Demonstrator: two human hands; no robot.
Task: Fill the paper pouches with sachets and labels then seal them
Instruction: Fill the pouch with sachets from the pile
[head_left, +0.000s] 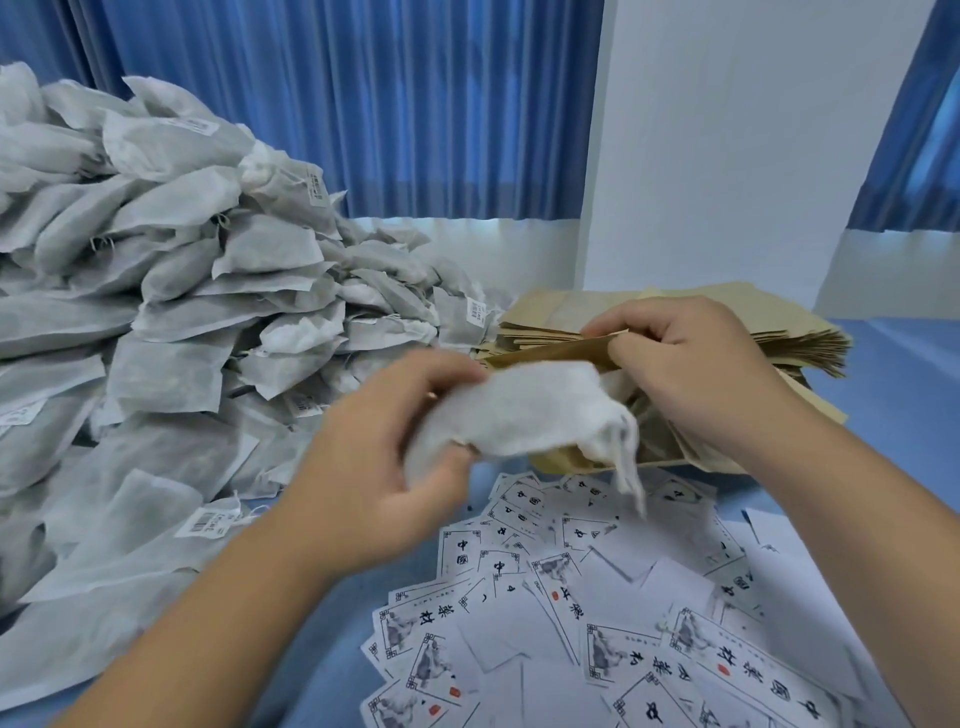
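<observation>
Reading left to right: sachet heap (156, 270) looks light, soft, floppy. My left hand (384, 467) pinches one sachet (524, 410) by its end; it sags, so I'd grip nearer the middle. My right hand (691, 374) pinches the pouch (561, 351) mouth; thin paper, creases easily. Pouch opening hidden behind sachet. Labels (597, 597) lie scattered below; motion blur smears the fingertips.

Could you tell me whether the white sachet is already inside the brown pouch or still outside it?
Partly in. The left hand pushes the sachet toward the pouch, whose mouth the right hand holds open; most of the sachet shows outside.
</observation>
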